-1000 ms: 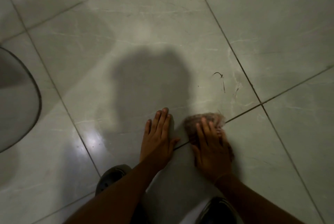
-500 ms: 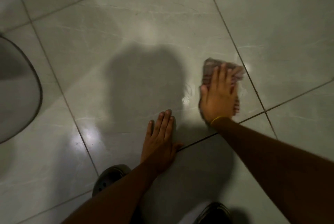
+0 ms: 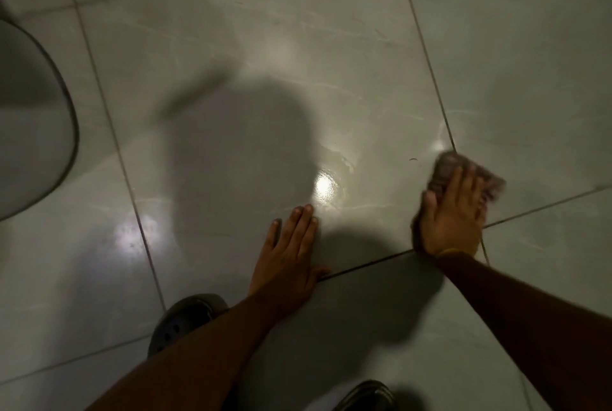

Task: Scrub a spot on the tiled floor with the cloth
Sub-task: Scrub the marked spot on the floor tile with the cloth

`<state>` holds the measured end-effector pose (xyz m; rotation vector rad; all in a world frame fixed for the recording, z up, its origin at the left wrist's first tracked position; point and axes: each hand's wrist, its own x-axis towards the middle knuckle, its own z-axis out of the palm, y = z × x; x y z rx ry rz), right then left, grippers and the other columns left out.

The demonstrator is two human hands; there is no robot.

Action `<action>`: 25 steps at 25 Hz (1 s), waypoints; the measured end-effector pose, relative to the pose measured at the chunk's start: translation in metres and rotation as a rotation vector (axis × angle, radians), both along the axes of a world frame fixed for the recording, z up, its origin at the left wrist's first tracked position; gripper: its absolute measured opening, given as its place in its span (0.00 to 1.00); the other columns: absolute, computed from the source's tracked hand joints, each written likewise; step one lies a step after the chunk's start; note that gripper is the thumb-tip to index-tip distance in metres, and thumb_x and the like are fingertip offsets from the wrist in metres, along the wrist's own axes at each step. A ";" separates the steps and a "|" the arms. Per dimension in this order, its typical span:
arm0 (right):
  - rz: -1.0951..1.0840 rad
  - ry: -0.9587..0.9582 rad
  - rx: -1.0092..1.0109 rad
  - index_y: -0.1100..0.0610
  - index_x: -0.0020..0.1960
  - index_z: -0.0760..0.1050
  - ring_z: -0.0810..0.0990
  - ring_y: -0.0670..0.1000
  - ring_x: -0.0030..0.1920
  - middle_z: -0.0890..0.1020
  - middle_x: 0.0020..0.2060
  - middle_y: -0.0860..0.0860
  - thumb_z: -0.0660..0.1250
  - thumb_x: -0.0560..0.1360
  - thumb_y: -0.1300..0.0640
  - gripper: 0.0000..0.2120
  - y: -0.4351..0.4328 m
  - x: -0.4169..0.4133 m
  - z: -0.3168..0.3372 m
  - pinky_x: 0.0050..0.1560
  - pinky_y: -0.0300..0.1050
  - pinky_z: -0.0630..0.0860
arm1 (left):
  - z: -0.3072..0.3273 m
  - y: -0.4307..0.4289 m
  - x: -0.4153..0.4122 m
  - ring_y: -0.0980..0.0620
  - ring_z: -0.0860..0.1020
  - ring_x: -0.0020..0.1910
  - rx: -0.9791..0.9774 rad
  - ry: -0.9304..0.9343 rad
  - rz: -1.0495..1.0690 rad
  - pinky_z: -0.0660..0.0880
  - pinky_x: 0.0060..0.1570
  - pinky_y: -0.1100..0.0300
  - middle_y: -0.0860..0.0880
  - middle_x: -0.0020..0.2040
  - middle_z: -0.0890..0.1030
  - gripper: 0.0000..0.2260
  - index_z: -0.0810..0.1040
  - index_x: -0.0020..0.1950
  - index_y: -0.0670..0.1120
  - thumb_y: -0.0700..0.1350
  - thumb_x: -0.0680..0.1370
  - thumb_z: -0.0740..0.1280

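A brownish cloth (image 3: 445, 168) lies flat on the pale glossy tiled floor (image 3: 298, 56), beside the crossing of two grout lines. My right hand (image 3: 452, 216) presses down on it with spread fingers, covering most of it; the hand and cloth are motion-blurred. My left hand (image 3: 288, 251) rests flat on the tile to the left, fingers together, holding nothing. A wet shine (image 3: 324, 187) sits between the two hands. A small dark speck (image 3: 413, 159) lies just left of the cloth.
A round grey object with a dark rim (image 3: 71, 125) fills the left edge. Two dark shoes (image 3: 185, 319) (image 3: 367, 395) show at the bottom. A large shadow (image 3: 238, 152) falls over the middle tile.
My right hand slid the cloth from near my left hand up and to the right, then drew it slightly back toward me and rightward. The left hand stayed planted.
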<state>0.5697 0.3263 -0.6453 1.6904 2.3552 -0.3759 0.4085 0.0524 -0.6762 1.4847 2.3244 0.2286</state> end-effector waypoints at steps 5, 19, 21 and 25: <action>0.316 -0.004 0.004 0.55 0.88 0.47 0.48 0.58 0.87 0.49 0.87 0.56 0.51 0.85 0.43 0.35 -0.058 -0.037 -0.006 0.83 0.63 0.50 | 0.001 -0.001 -0.001 0.46 0.47 0.86 0.017 -0.018 -0.003 0.46 0.82 0.44 0.44 0.86 0.53 0.42 0.56 0.84 0.43 0.66 0.78 0.62; 0.320 0.003 0.018 0.56 0.87 0.47 0.48 0.61 0.86 0.48 0.87 0.57 0.47 0.85 0.39 0.36 -0.041 -0.072 -0.011 0.83 0.67 0.54 | 0.005 -0.002 -0.002 0.44 0.47 0.86 0.010 -0.069 -0.012 0.47 0.82 0.42 0.44 0.87 0.52 0.40 0.56 0.84 0.43 0.67 0.80 0.58; 0.457 -0.012 -0.031 0.56 0.87 0.50 0.51 0.60 0.86 0.51 0.87 0.57 0.50 0.85 0.38 0.36 -0.087 -0.043 0.002 0.82 0.66 0.57 | 0.022 0.004 -0.003 0.42 0.52 0.86 -0.019 -0.106 0.010 0.52 0.81 0.39 0.42 0.86 0.56 0.37 0.61 0.82 0.43 0.63 0.80 0.60; 0.334 0.114 -0.148 0.59 0.84 0.61 0.64 0.65 0.81 0.60 0.84 0.61 0.65 0.82 0.47 0.34 -0.144 -0.002 0.030 0.78 0.63 0.68 | 0.059 0.028 0.012 0.37 0.76 0.69 0.093 -0.236 0.181 0.73 0.69 0.45 0.39 0.72 0.76 0.22 0.73 0.73 0.41 0.48 0.80 0.62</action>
